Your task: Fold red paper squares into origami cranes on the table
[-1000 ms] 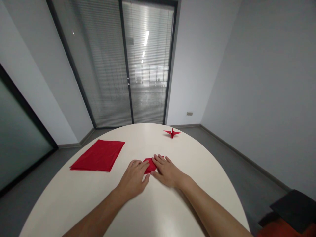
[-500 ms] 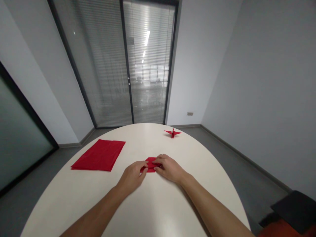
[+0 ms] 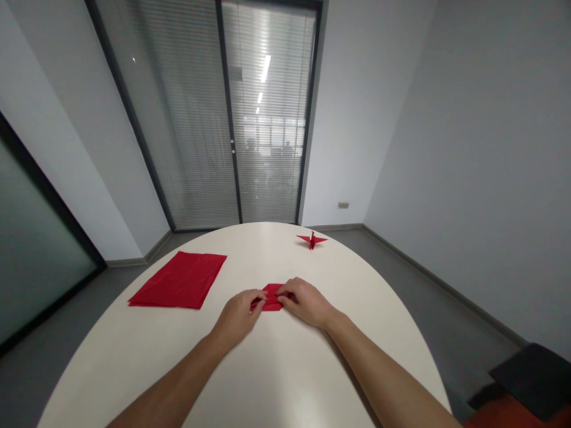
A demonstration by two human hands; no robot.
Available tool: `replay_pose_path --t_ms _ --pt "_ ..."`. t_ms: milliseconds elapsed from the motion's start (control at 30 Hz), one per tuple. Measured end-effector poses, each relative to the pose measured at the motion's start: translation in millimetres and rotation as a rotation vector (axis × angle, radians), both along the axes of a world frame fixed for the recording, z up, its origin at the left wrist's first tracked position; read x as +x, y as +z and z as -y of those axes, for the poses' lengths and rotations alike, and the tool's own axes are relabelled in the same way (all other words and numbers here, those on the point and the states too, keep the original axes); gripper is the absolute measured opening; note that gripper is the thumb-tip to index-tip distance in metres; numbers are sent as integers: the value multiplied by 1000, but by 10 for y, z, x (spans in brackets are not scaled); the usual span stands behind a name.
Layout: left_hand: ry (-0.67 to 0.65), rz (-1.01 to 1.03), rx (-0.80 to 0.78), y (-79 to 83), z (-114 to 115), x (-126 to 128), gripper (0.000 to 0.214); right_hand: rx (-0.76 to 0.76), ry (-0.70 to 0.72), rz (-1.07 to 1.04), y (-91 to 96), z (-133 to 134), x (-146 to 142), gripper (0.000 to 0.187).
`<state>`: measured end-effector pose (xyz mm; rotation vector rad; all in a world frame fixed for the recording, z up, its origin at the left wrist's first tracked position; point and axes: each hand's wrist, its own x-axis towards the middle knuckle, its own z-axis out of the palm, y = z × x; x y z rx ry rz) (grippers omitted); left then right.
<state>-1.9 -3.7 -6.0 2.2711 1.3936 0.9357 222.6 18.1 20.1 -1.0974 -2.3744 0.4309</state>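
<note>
A small piece of folded red paper [image 3: 273, 302] lies on the table in front of me, between my two hands. My left hand [image 3: 239, 312] pinches its left side, thumb and fingers close together. On the right side, my right hand [image 3: 306, 302] grips the paper between thumb and fingertips. Both hands cover the ends of the paper, so its full outline is hidden. Beyond my right hand, a finished red paper crane [image 3: 312, 241] stands near the far edge of the table with its wings spread.
Red paper sheets [image 3: 181, 282] lie in a flat stack on the left of the round white table [image 3: 285, 362]. A dark and orange chair [image 3: 533, 380] is at the lower right. Behind the table is a glass partition with blinds [image 3: 267, 178].
My fingers have shifted slightly on the folded paper, and the thumbs have drawn in toward the fingertips. The sheets and the crane have stayed in place.
</note>
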Motion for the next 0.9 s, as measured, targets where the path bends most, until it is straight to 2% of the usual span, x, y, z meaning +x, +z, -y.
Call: replay_pose_path --t_ms 167,300,433,633,900 --pt "7 2 -11 -41 -21 -18 26 -11 -40 -26 -47 -30 -32 14" --pt "-15 -57 34 -73 -28 -29 35 -8 -27 -52 -105 -65 -26 19" --pt "-27 -164 64 -38 10 -11 37 70 16 -48 -116 -67 -19 26" --pt "-44 -208 139 38 85 29 38 189 119 89 -59 -26 -31 26" --pt "-150 -220 170 -12 85 38 38 207 19 96 -60 -101 85 30"
